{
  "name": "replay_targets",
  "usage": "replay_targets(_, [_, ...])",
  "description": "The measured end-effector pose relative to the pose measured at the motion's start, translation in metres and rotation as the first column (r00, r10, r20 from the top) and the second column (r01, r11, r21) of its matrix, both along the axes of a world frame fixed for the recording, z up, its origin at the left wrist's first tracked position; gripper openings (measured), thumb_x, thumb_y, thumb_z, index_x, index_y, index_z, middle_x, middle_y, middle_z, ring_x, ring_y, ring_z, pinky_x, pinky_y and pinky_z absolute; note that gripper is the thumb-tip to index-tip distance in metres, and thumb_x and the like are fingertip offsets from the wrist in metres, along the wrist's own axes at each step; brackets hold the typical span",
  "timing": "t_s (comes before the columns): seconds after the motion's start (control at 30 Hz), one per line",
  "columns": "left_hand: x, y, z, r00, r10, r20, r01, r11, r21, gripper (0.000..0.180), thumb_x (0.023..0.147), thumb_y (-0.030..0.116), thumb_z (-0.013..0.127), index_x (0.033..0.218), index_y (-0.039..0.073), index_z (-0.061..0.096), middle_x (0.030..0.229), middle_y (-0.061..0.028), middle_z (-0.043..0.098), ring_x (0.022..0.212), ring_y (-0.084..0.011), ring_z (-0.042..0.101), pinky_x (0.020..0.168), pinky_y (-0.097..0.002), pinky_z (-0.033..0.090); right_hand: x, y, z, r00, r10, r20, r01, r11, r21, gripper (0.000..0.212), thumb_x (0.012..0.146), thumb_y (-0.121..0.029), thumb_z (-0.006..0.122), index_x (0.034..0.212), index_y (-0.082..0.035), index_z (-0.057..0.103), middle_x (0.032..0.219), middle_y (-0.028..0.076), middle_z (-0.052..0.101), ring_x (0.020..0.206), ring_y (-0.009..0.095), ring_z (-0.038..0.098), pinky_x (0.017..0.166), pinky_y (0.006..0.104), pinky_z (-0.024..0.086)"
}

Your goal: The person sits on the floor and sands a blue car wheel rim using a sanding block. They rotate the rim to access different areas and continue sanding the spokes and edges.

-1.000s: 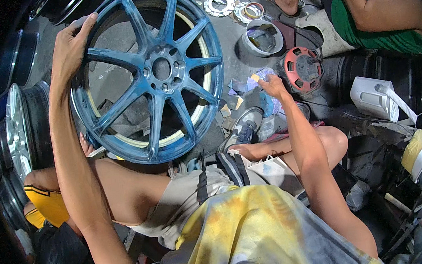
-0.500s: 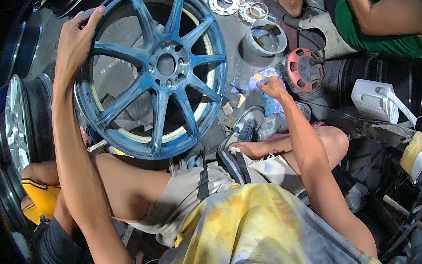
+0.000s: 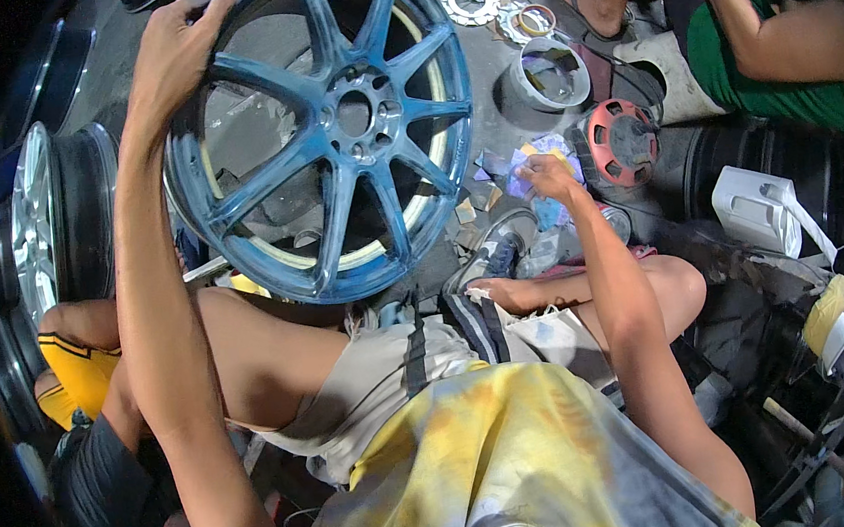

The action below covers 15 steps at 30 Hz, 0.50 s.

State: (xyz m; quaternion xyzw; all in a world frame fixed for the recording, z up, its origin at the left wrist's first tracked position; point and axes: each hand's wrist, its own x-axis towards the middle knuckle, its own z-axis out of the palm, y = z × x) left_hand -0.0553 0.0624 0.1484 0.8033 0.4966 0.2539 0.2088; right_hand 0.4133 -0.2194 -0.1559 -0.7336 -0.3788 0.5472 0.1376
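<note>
Blue wheel (image 3: 337, 148) sits between the left hand (image 3: 177, 46), which grasps it, and the right hand (image 3: 552, 174), placed at paper-like scraps (image 3: 544, 146), grip indeterminable; this apparent pick-up step likely calls next for a firm pinch and steady support, on grey floor (image 3: 483, 79) with a bucket (image 3: 558, 106) just beyond the right hand.

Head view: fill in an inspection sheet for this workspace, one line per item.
Surface: grey floor, patchy in tone.
Job's things: streaked blue wheel with open spokes; purple and tan scraps to its right.
Clutter: bucket with pieces inside, silver notched discs, red round device, white container.
Hands: left hand holds the wheel's upper-left edge; right hand is at the scraps, its grip unclear.
Cables: dark cord by the red device.
Surroundings: person in green at upper right; silver-faced wheel at left.
</note>
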Motion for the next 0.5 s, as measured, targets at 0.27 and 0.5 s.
replay_targets(0.27, [0.027,-0.030,0.024,1.000,0.023,0.012,-0.024,0.981,0.193,0.029,0.095,0.025,0.064,0.103,0.000,0.077,0.091,-0.0255,0.071,0.086,-0.0358,0.069,0.080,-0.0431,0.052,-0.013,0.014,0.030,0.988,0.133,0.084,-0.142,0.984,0.107,0.032,0.094,-0.031,0.074,0.089,-0.001,0.065,0.079,0.006,0.064,0.069,0.015,0.061,0.063,0.0349,0.052])
replay_targets(0.5, [0.004,-0.026,0.005,0.999,0.027,0.034,-0.034,0.979,0.199,0.045,0.097,0.039,0.068,0.113,-0.002,0.076,0.089,-0.0216,0.073,0.084,-0.0351,0.072,0.080,-0.0419,0.054,-0.045,0.019,0.078,0.991,-0.037,-0.132,0.063,0.977,0.203,0.027,0.100,-0.027,0.064,0.107,0.000,0.063,0.088,0.004,0.064,0.077,0.013,0.057,0.072,0.0336,0.050])
